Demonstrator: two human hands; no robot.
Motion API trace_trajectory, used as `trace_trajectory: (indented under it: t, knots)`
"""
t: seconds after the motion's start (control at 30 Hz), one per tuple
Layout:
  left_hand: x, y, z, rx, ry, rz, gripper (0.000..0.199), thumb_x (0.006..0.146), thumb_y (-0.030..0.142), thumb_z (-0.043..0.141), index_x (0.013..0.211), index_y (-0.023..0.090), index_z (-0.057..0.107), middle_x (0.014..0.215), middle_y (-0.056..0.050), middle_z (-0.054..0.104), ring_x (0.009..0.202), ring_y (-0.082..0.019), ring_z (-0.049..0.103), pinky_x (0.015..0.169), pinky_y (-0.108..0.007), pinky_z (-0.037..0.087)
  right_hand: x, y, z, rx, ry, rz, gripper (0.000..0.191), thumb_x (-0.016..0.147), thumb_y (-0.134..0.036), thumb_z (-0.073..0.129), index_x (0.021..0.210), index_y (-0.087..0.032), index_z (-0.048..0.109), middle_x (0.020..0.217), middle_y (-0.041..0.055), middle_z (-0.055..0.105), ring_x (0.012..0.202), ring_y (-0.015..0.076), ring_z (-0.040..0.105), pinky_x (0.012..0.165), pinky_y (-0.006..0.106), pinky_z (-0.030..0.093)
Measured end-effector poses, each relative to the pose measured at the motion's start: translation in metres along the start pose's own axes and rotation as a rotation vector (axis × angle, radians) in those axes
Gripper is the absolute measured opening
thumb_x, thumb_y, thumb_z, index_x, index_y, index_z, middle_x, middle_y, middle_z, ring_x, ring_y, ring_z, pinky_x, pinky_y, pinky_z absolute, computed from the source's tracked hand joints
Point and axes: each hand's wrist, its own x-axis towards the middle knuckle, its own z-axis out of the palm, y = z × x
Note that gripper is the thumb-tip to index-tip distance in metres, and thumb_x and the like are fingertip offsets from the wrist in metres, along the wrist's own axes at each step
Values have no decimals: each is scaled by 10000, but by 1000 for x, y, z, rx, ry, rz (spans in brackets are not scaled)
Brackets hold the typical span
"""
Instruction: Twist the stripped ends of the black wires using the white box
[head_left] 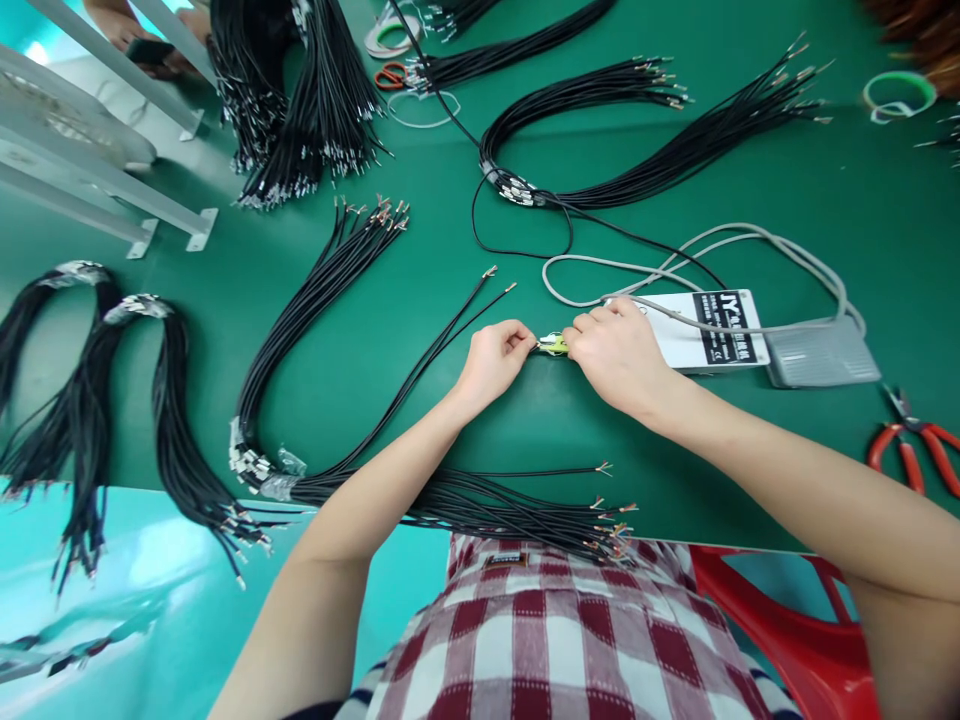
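Observation:
My left hand (495, 362) is closed in a pinch, with a thin cable end showing at its fingertips; the rest of that cable is hidden. Just right of these fingertips, a small yellow-green object (553, 344) with pale edges sticks out from my right hand (616, 350). My right fingers are closed round it, and its kind is not clear. Behind my right hand lies a white box (679, 325) with a black label, partly covered by the hand. A taped bundle of black cables (300, 310) with bared copper ends curves around to the left, passing under my left forearm.
A grey foot pedal (821, 352) with a looped grey cord adjoins the box. Red-handled pliers (911, 435) lie at the right. More black cable bundles (690, 150) (169, 380) rest on the green table (435, 240). Grey metal legs (127, 195) stand at the upper left.

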Motion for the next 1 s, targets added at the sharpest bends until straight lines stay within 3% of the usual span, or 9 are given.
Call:
trace_trajectory:
  t: [0.13,0.27,0.37,0.47,0.73,0.87,1.0]
  knots:
    - [0,-1,1,5,-2,-8,129,824,240,583,755,154,649,618,14,593,545,-108,513,547,-228,376,-7,4,-10,28,39,-25,130,936,-187,569,895,-164,691,888,98,743,883,277,635,805,416,385]
    - [-1,0,0,2,8,-12,124,815,238,582,751,156,649,632,9,599,572,-116,531,563,-232,382,-51,13,-20,186,271,55,238,958,-251,604,1180,-173,638,1186,95,735,1107,279,635,884,422,398]
    - [-1,0,0,-6,8,-13,130,817,246,583,744,159,647,629,9,595,576,-116,530,569,-232,383,-94,15,-14,277,468,229,192,947,-195,618,1138,-210,629,1186,67,745,1104,248,664,903,391,429]
    - [-1,1,0,-12,6,-13,140,823,254,580,742,159,645,625,11,588,573,-115,530,570,-233,382,-120,8,0,325,482,290,168,925,-146,631,1069,-229,608,1242,53,729,1154,251,652,935,395,436]
    - [-5,0,-10,72,29,-16,119,825,217,579,742,165,646,609,20,581,555,-112,506,559,-234,373,-121,4,35,277,582,328,177,889,-139,661,1022,-251,624,1143,18,769,1104,243,681,927,402,408]
    - [-17,7,-26,12,86,-13,122,837,237,604,760,158,656,658,1,615,580,-115,542,576,-239,404,-120,6,30,284,622,307,229,865,-139,699,1047,-249,615,1123,20,775,1115,264,678,929,419,421]
    - [-42,30,-31,-222,70,32,178,852,282,649,981,161,670,766,-20,654,659,-121,603,639,-236,475,-119,-8,14,433,656,282,264,854,-103,698,1058,-243,603,1112,44,776,1110,268,683,930,424,453]
